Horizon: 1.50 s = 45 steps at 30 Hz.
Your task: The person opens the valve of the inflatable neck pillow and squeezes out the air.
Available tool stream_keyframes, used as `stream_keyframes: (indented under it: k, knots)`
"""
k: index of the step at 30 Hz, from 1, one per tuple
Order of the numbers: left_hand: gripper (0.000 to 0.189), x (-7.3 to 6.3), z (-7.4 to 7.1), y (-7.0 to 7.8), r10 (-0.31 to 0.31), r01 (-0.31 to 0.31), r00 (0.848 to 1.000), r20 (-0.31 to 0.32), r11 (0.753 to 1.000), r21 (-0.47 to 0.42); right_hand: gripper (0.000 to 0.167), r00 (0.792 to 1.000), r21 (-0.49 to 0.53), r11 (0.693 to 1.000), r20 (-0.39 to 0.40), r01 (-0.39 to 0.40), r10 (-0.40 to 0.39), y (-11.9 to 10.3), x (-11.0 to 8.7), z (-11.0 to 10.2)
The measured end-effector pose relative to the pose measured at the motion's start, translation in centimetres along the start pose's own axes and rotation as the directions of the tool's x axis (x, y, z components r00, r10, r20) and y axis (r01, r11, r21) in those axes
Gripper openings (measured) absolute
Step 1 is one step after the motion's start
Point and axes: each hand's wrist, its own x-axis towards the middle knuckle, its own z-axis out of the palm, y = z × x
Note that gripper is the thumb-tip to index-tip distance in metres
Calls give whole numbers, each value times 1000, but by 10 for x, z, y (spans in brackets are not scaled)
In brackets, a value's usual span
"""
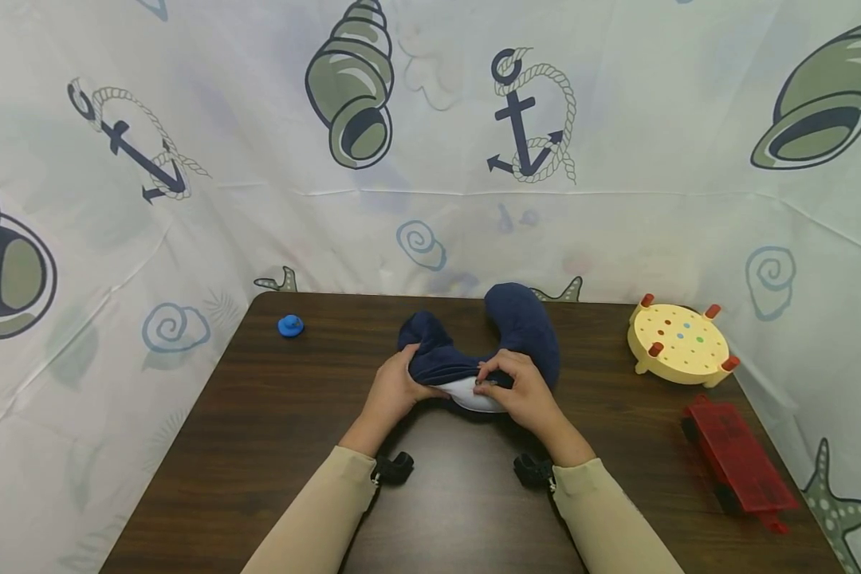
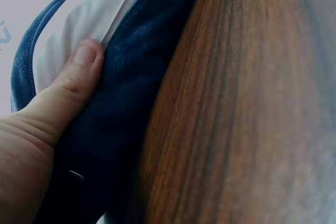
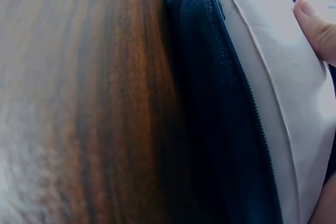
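A navy U-shaped neck pillow lies on the table, its ends pointing away from me. Along its near curve the zipper is undone, and a white inner cushion with a raised seam shows through. My left hand grips the pillow at the left end of the opening. In the left wrist view its thumb lies across the white fabric by the zipper teeth; its other fingers are hidden. My right hand pinches the cover's upper edge at the right of the opening, a fingertip beside the white cushion.
A small blue knobbed object sits at the table's far left. On the right are a round yellow piece with red pegs and coloured dots, and a translucent red toy wagon or cart near the edge. A patterned curtain hangs behind.
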Motion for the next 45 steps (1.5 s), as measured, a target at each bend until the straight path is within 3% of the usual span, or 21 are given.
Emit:
stream_keyframes:
  k: [7, 12, 15, 18, 25, 30, 40, 45]
  knots:
    - [106, -3, 1, 0, -36, 33, 999, -16, 992, -123, 24, 1000, 15, 1000, 10, -24, 24, 4, -1, 3]
    - [101, -2, 1, -1, 23, -24, 1000, -19, 998, -61, 24, 999, 23, 999, 13, -32, 32, 5, -2, 3]
    - [111, 1, 1, -1, 34, -34, 999, -15, 999, -7, 24, 999, 32, 999, 19, -31, 30, 6, -1, 2]
    - [123, 4, 2, 0, 17, -17, 1000, -14, 1000, -7, 24, 999, 35, 999, 19, -31, 31, 7, -1, 1]
    - [160, 4, 1, 3, -115, 117, 993, 36, 992, -40, 25, 998, 13, 998, 12, -58, 58, 5, -1, 2]
    - [172, 4, 2, 4, -158, 160, 986, 54, 986, -48, 24, 999, 13, 999, -2, -46, 47, 2, -2, 3]
    - [180, 8, 5, -5, -142, 145, 988, 56, 988, -51, 25, 1000, -24, 1000, -27, -12, 12, -2, -2, 4]
    - [168, 11, 8, -9, -90, 93, 995, 45, 993, -77, 26, 999, 2, 999, -14, -35, 36, 0, -2, 2]
